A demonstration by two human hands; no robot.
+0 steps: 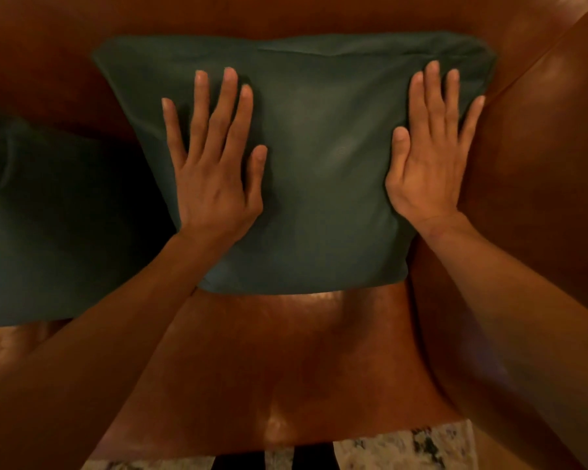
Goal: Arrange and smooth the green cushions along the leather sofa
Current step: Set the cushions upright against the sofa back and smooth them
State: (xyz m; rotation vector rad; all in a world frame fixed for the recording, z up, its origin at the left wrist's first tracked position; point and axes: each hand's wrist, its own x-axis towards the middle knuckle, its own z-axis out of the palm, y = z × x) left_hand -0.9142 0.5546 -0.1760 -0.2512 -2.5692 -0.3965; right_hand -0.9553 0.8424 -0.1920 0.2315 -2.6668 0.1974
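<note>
Your left grip and right grip lie flat, fingers spread wide, holding nothing, on the dark green square fabric cushion beneath them, propped against the brown leather sofa. Press unevenly and it may slide down the slick seat.
</note>
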